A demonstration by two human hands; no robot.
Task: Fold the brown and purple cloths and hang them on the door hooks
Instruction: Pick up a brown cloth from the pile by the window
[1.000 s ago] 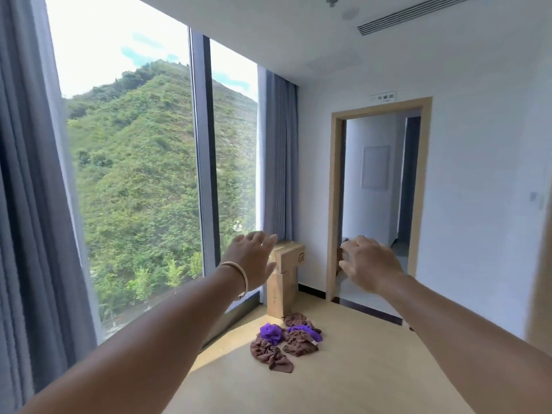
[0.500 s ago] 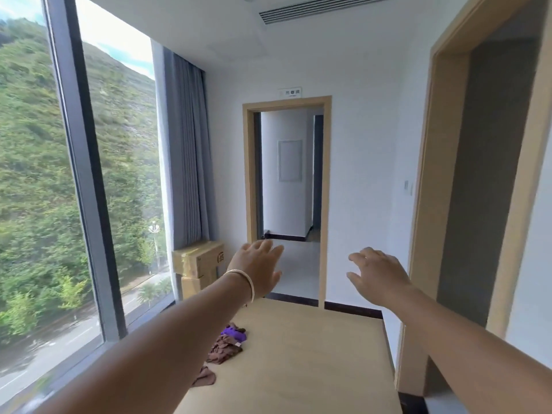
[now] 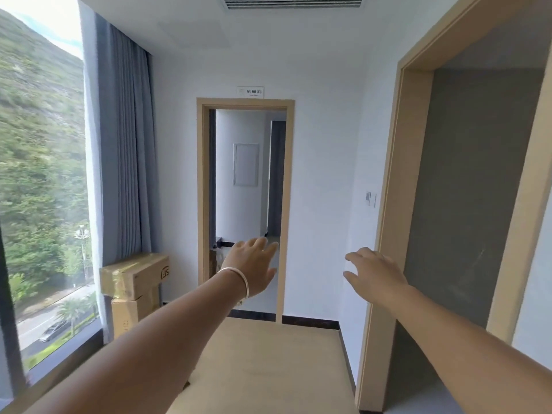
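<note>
Reaching out with both hands empty, no cloths in sight.
Tall glass window [image 3: 41, 174] with grey pleated curtain [image 3: 125, 144] fills the left; pale wooden floor [image 3: 268, 369] runs to a light-wood framed doorway [image 3: 246, 204] straight ahead, and a second wood-framed opening [image 3: 466, 204] stands on the right. Two stacked taped cardboard boxes [image 3: 134, 291] sit by the curtain. Left hand [image 3: 254, 267], thin silver bangle [image 3: 239, 280] at the wrist, fingers spread apart, gripping nothing. Right hand [image 3: 373, 274] fingers loosely apart, also holding nothing. Brown and purple cloths are out of view, and no door hooks can be seen. Risks, as a guess: with the gaze up, walking on could mean stepping on or passing the cloths; arms may clip the right frame; hooks could be missed.
</note>
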